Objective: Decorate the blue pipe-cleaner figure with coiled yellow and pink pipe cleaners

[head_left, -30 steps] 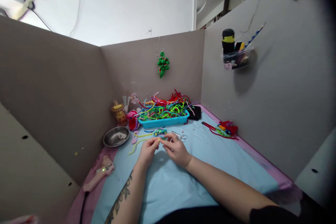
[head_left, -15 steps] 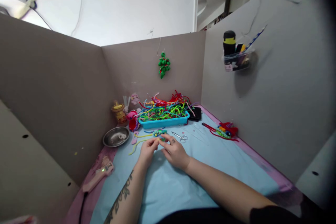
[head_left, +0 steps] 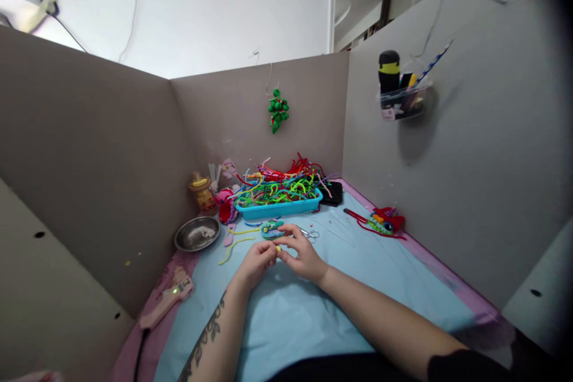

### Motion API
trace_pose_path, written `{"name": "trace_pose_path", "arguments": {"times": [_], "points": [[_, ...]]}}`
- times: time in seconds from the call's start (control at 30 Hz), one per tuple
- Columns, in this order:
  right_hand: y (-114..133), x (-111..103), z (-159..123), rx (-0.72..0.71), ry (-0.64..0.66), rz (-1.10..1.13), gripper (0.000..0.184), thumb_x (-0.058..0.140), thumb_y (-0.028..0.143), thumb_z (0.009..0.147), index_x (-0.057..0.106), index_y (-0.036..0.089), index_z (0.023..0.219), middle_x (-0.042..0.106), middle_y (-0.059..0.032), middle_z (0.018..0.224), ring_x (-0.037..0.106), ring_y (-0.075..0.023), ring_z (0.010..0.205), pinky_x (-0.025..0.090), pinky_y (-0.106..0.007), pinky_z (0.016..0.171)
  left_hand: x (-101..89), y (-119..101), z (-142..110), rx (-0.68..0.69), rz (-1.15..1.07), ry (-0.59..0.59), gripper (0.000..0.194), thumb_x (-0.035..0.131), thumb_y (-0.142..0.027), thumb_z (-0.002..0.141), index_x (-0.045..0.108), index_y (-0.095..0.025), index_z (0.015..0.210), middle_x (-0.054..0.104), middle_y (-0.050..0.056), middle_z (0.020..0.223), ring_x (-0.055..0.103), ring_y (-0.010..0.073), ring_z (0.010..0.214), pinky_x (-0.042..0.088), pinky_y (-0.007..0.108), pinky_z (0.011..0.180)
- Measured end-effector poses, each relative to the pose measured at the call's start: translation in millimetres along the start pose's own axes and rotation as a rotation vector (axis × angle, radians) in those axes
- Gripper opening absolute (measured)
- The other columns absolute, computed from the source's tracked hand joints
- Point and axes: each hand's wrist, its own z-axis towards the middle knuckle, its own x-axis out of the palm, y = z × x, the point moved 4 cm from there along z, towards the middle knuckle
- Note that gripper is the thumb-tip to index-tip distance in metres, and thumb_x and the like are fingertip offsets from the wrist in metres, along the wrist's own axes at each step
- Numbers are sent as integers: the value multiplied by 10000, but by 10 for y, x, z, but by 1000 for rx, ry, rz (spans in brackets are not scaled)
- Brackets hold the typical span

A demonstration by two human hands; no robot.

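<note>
A small yellow fuzzy piece [head_left: 278, 249], probably pipe cleaner, sits between my two hands above the blue sheet. My left hand [head_left: 258, 264] is closed, its thumb and fingertips pinching the piece from the left. From the right, the thumb and forefinger of my right hand [head_left: 305, 258] close around the same piece, other fingers raised. Just beyond my fingers lies a teal pipe-cleaner work [head_left: 270, 229] with a yellow bit on it. Yellow pipe cleaners [head_left: 235, 247] lie left of it. Scissors [head_left: 313, 234] rest behind my right hand, partly hidden.
A blue tray [head_left: 280, 210] heaped with coloured pipe cleaners stands at the back. At left are a metal bowl [head_left: 190, 237] with small white bits and a pink glue gun [head_left: 172, 297]. A red pipe-cleaner piece [head_left: 388, 221] lies at right. Grey panels [head_left: 250, 119] enclose the table.
Both hands have shifted slightly right and toward me. My right fingers have lifted and spread, and the yellow piece shows more clearly. The yellow pipe cleaners stay put.
</note>
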Motion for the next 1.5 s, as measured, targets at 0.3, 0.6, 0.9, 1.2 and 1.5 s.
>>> {"name": "trace_pose_path", "arguments": {"times": [0.3,0.6,0.9,1.2,1.5], "points": [[-25,-4,-5,-28,-61,-45,79,615,211,758,569,195,820,500,-97,1059,507,-219,1038,441,-402,897,46,-45,-20,-10,-38,42,348,597,-466,738,597,-120,702,420,-34,546,345,88,534,242,224,533],[-18,5,3,-3,17,22,300,611,265,778,555,201,1065,511,-110,1089,511,-214,1024,504,-313,711,12,-33,-3,33,37,-3,330,554,-416,774,528,-148,583,416,-36,534,343,92,526,259,228,536],[-14,-10,8,-44,-28,6,147,574,195,801,622,206,939,551,-88,1001,538,-202,988,472,-378,858,17,-64,-20,27,29,11,417,542,-532,753,504,-153,582,408,-31,541,350,99,538,252,233,535],[-7,-1,11,-42,-45,19,169,564,181,807,630,217,958,544,-84,1008,534,-199,999,468,-381,868,34,-53,-23,-2,-51,4,304,663,-421,692,569,-132,696,422,-41,561,350,87,547,257,222,552],[-18,-4,16,-53,-30,-48,188,571,223,818,650,233,988,547,-81,1001,533,-206,1003,467,-395,878,29,-66,-19,0,-74,-14,311,676,-418,684,552,-133,686,427,-47,547,359,81,530,258,215,545]]}}
